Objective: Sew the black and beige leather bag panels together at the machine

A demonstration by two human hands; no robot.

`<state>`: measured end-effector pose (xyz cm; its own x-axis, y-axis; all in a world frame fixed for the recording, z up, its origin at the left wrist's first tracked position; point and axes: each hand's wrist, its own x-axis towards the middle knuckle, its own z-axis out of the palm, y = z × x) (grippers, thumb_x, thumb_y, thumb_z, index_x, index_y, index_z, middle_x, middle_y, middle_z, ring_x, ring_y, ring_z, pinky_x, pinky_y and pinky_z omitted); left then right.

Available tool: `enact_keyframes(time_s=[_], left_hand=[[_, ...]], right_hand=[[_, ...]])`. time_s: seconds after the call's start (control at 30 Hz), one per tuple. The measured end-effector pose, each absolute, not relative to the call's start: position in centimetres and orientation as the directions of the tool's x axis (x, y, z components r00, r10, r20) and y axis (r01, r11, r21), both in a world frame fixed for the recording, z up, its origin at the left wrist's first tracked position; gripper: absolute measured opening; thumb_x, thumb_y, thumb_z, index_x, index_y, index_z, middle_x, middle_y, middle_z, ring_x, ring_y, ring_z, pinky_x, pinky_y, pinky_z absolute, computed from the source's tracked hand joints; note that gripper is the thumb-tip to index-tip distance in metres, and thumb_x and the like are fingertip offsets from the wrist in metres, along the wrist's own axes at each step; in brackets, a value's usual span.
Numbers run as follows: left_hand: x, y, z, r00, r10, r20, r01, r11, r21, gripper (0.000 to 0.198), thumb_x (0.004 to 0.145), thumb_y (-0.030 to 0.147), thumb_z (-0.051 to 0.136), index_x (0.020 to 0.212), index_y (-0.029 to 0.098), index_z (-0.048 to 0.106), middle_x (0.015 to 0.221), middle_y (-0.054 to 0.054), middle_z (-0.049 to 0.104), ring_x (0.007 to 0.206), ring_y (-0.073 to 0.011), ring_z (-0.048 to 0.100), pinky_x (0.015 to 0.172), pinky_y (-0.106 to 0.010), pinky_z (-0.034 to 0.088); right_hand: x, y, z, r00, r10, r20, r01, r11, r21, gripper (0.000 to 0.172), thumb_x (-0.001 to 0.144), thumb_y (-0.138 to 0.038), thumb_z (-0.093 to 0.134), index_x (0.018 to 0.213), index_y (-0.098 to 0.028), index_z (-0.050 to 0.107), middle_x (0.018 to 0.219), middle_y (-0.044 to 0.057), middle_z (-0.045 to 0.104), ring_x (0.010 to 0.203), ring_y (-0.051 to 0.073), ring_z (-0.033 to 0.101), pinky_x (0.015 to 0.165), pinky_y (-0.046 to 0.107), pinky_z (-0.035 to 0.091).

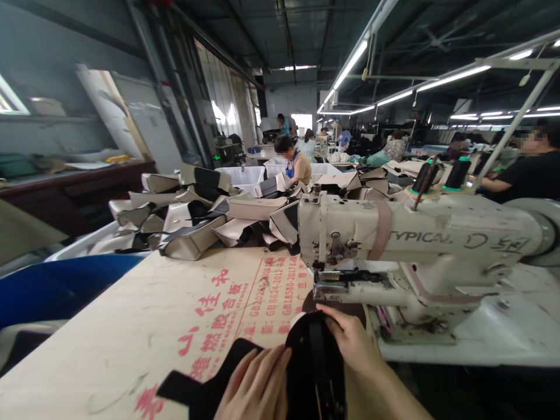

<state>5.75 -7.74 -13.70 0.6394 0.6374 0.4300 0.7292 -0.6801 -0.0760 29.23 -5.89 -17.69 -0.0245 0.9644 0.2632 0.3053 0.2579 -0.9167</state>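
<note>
A black shoe-upper piece point(315, 361) lies on the plywood table just in front of the cream sewing machine point(420, 245). My left hand point(256, 388) presses on its left side, where a black flap point(196, 391) spreads over the board. My right hand point(354, 344) holds the piece's right edge, fingers curled over it, close under the machine's post and needle area point(332, 286). The part of the piece under my hands is hidden.
A heap of beige and black shoe uppers point(210, 216) fills the table's far side. Two black thread cones point(441, 172) stand on the machine. A blue bin point(56, 286) sits at left. Other people sit at workstations behind, one at right point(525, 169).
</note>
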Motion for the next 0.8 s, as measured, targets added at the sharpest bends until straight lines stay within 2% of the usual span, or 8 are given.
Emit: enact_keyframes(time_s=[0.07, 0.13, 0.2, 0.23, 0.4, 0.53, 0.63, 0.8], left_hand=[[8.9, -6.3, -12.9, 0.589, 0.748, 0.305, 0.792, -0.609, -0.037, 0.04, 0.087, 0.026, 0.04, 0.126, 0.019, 0.046, 0.12, -0.009, 0.059, 0.105, -0.0234, 0.057, 0.092, -0.037, 0.042], [10.8, -4.5, -12.3, 0.512, 0.855, 0.087, 0.852, -0.518, 0.075, 0.038, 0.089, 0.022, 0.035, 0.124, 0.019, 0.049, 0.106, -0.01, 0.067, 0.092, -0.0237, 0.064, 0.079, -0.036, 0.047], [11.5, -2.8, -11.7, 0.503, 0.86, -0.086, 0.857, -0.483, 0.178, 0.039, 0.087, 0.015, 0.032, 0.12, 0.023, 0.052, 0.093, -0.008, 0.07, 0.082, -0.0218, 0.067, 0.069, -0.03, 0.048], [11.6, -2.2, -11.5, 0.51, 0.851, -0.127, 0.852, -0.48, 0.207, 0.041, 0.086, 0.013, 0.032, 0.12, 0.024, 0.052, 0.089, -0.007, 0.071, 0.081, -0.0211, 0.067, 0.066, -0.028, 0.048], [11.1, -1.0, -11.3, 0.526, 0.84, -0.13, 0.841, -0.491, 0.229, 0.044, 0.085, 0.011, 0.032, 0.122, 0.025, 0.05, 0.085, -0.006, 0.07, 0.079, -0.0206, 0.067, 0.067, -0.028, 0.049], [11.0, -0.3, -12.0, 0.618, 0.783, -0.074, 0.762, -0.572, 0.304, 0.038, 0.089, 0.018, 0.032, 0.12, 0.026, 0.053, 0.103, -0.007, 0.065, 0.09, -0.0192, 0.064, 0.076, -0.029, 0.05], [11.1, 0.1, -11.7, 0.696, 0.718, 0.009, 0.654, -0.64, 0.404, 0.035, 0.091, 0.026, 0.034, 0.121, 0.028, 0.053, 0.114, -0.004, 0.059, 0.102, -0.0159, 0.059, 0.087, -0.025, 0.047], [11.8, 0.2, -10.6, 0.699, 0.714, 0.045, 0.597, -0.617, 0.512, 0.032, 0.092, 0.032, 0.035, 0.114, 0.027, 0.057, 0.104, -0.002, 0.062, 0.094, -0.0135, 0.061, 0.082, -0.021, 0.049]], right_hand=[[29.4, -6.0, -17.9, -0.012, 0.967, 0.256, 0.295, 0.248, -0.923, 0.032, 0.092, -0.029, 0.04, 0.118, -0.021, 0.057, 0.118, 0.005, 0.057, 0.113, 0.018, 0.051, 0.101, 0.037, 0.038], [29.9, -6.0, -17.7, -0.033, 0.966, 0.257, 0.298, 0.255, -0.92, 0.031, 0.092, -0.028, 0.04, 0.118, -0.023, 0.057, 0.118, 0.003, 0.057, 0.114, 0.016, 0.05, 0.103, 0.036, 0.037], [30.6, -6.1, -17.1, -0.102, 0.961, 0.258, 0.31, 0.278, -0.909, 0.031, 0.092, -0.025, 0.041, 0.119, -0.025, 0.056, 0.121, 0.002, 0.055, 0.116, 0.015, 0.048, 0.104, 0.035, 0.035], [31.0, -6.1, -16.7, -0.138, 0.955, 0.262, 0.322, 0.293, -0.9, 0.031, 0.092, -0.024, 0.041, 0.119, -0.027, 0.056, 0.123, 0.001, 0.054, 0.117, 0.015, 0.047, 0.105, 0.035, 0.034], [31.6, -5.5, -15.8, -0.147, 0.93, 0.336, 0.397, 0.367, -0.841, 0.03, 0.091, -0.018, 0.044, 0.115, -0.027, 0.058, 0.122, 0.001, 0.052, 0.115, 0.014, 0.046, 0.102, 0.032, 0.037], [31.2, -4.7, -16.4, -0.156, 0.927, 0.34, 0.38, 0.375, -0.846, 0.03, 0.09, -0.015, 0.045, 0.113, -0.028, 0.059, 0.113, 0.0, 0.057, 0.106, 0.012, 0.052, 0.096, 0.026, 0.042], [31.3, -4.4, -16.7, -0.178, 0.926, 0.333, 0.366, 0.377, -0.851, 0.03, 0.09, -0.013, 0.045, 0.112, -0.027, 0.059, 0.114, 0.0, 0.057, 0.106, 0.011, 0.052, 0.095, 0.025, 0.042], [31.8, -4.7, -17.2, -0.127, 0.936, 0.327, 0.369, 0.351, -0.861, 0.03, 0.09, -0.013, 0.043, 0.113, -0.026, 0.058, 0.116, 0.0, 0.055, 0.109, 0.011, 0.05, 0.097, 0.025, 0.041]])
